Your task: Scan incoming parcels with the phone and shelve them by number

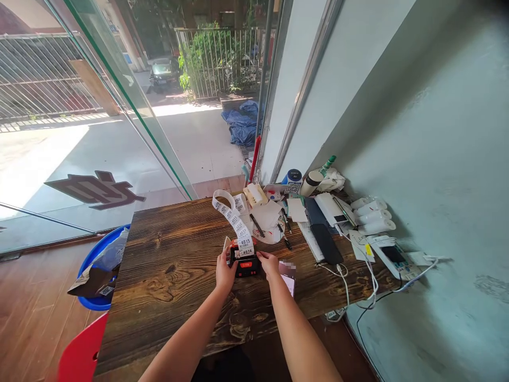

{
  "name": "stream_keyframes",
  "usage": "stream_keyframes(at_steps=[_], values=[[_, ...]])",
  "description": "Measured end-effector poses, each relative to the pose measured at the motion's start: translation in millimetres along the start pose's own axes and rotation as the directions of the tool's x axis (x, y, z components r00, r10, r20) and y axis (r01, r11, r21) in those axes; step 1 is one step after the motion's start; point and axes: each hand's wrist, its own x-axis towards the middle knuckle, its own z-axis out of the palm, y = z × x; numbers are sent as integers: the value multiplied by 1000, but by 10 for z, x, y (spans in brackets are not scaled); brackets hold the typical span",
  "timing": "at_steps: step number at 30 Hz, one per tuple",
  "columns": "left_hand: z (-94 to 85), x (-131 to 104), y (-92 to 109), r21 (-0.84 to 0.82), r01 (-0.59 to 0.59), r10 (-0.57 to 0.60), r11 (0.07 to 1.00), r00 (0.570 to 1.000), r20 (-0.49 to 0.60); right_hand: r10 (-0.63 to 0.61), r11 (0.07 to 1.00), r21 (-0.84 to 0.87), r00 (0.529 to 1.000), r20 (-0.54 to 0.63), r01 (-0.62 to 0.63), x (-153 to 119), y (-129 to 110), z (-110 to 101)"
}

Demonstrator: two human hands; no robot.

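On the wooden table sits a small black and red label printer [246,269]. A long white strip of numbered labels [237,225] comes out of its top and curls back away from me, with 4015 and 4016 legible nearest the printer. My left hand [225,271] is closed on the printer's left side, its fingers partly hidden behind the casing. Against the right side, my right hand [269,263] grips with thumb and bent fingers near the top edge. A phone [288,278] with a lit screen lies beside my right wrist, partly covered by the forearm.
Loose papers [267,216], pens [285,236] and a tissue pack [255,194] lie beyond the printer. To the right are a black power bank [326,244], cables and white rolls [376,220]. A blue bin [93,302] stands left of the table [159,302], near a glass door.
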Motion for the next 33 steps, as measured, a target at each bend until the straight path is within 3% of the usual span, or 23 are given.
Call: stream_keyframes(at_steps=[7,12,15,20,24,33], values=[[32,77,160,66,-144,143,987,990,23,-225,969,-122,971,-75,215,-133,6,-21],[23,120,188,135,-169,179,976,982,-67,-474,869,-198,878,-69,453,-284,21,13],[-21,202,199,152,-223,238,963,966,-95,-558,809,-248,829,-37,533,-241,-5,22],[-134,321,207,170,-396,394,902,918,50,-627,745,-302,779,-13,595,-137,-45,-11],[-229,298,139,206,-521,491,829,852,179,-653,723,-315,757,-22,615,-180,-22,-49],[-285,228,-61,271,-688,583,673,719,377,-674,716,-310,735,-71,626,-283,56,-46]])
